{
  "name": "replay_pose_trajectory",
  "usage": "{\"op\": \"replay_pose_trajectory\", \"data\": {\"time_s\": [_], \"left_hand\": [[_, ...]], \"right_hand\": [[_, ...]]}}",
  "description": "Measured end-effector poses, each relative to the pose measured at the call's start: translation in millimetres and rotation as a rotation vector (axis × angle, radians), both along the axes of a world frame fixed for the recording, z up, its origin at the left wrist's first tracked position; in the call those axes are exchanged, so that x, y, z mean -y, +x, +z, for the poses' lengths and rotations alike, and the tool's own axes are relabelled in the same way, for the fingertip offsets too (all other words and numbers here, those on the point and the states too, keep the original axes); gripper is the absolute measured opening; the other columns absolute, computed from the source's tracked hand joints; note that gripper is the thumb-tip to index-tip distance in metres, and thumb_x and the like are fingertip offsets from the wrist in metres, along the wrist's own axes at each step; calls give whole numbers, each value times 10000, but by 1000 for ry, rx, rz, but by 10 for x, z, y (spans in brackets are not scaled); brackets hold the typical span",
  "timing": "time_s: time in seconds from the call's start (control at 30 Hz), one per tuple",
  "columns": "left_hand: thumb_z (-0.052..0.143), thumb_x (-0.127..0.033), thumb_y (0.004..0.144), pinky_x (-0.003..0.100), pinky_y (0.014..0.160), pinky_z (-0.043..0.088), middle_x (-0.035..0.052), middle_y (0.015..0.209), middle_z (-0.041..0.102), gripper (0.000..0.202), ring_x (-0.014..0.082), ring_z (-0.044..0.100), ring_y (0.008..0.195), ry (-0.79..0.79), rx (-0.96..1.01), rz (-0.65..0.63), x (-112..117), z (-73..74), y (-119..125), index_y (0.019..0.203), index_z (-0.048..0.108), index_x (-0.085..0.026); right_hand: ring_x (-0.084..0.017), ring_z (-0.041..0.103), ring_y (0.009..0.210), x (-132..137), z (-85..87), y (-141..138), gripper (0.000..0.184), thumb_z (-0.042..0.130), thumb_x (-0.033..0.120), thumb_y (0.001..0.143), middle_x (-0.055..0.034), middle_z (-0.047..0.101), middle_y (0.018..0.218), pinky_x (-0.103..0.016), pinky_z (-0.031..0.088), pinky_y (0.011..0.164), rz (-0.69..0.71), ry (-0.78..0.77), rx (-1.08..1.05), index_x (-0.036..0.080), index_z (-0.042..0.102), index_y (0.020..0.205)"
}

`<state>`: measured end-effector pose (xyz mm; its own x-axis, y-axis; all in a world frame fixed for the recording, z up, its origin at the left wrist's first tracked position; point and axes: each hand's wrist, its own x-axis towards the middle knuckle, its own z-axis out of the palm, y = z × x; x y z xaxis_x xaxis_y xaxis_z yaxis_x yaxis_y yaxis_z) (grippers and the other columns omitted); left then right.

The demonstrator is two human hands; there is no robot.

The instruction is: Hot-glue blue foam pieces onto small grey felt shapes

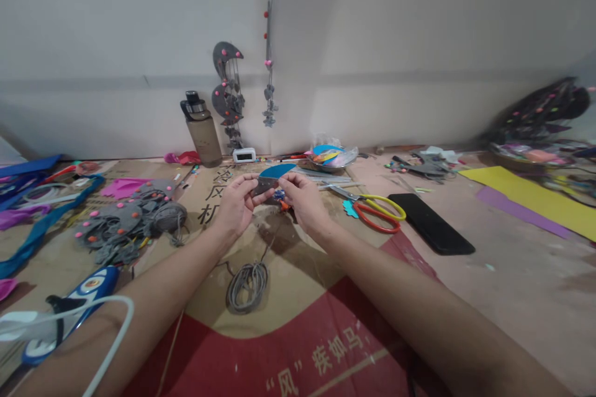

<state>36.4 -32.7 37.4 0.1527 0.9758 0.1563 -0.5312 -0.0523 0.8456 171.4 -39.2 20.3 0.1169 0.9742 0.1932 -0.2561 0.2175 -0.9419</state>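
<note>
In the head view, my left hand (235, 203) and my right hand (306, 201) are raised over the middle of the cardboard, fingers closed. Between them they pinch a small dark grey piece (267, 183). A blue curved cut-out (277, 170) rises along its upper edge; I cannot tell whether the two are joined. Just below the fingers, small blue and orange bits (282, 201) show, partly hidden by my right hand. A coil of grey cord (248, 287) lies on the cardboard nearer to me, with one strand leading up towards my hands.
Scissors (379, 211) with red and yellow handles lie to the right, beside a black phone (431, 223). Grey felt pieces with yarn (125, 220) are heaped on the left. A bottle (202, 133) stands near the white wall panel, and a bowl (333, 164) holds coloured cut-outs.
</note>
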Motion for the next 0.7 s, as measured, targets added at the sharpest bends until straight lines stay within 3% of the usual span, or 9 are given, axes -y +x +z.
{"op": "replay_pose_trajectory", "data": {"time_s": [0.2, 0.43, 0.7], "left_hand": [[640, -186, 670, 339, 757, 545, 5, 778, 633, 106, 140, 639, 761, 7, -36, 22, 13, 21, -1, 739, 568, -153], [629, -154, 634, 292, 667, 561, -19, 724, 605, 99, 114, 619, 684, -65, -15, 61, -13, 15, -10, 691, 548, -152], [593, -154, 672, 239, 594, 560, 30, 761, 649, 80, 131, 641, 667, -176, 14, 14, -50, 0, -16, 746, 572, -132]], "right_hand": [[-47, 358, 494, 2, -20, -11, 207, 613, 371, 685, 38, 508, 665, -181, 267, 433, -5, 3, 20, 178, 544, 711], [-46, 352, 448, 19, -13, -31, 211, 619, 376, 671, 48, 507, 628, -194, 247, 414, 3, -24, 49, 184, 550, 726], [-56, 402, 510, 50, 10, -32, 198, 595, 374, 703, 31, 563, 690, -190, 278, 457, 76, 25, 27, 189, 541, 748]]}}
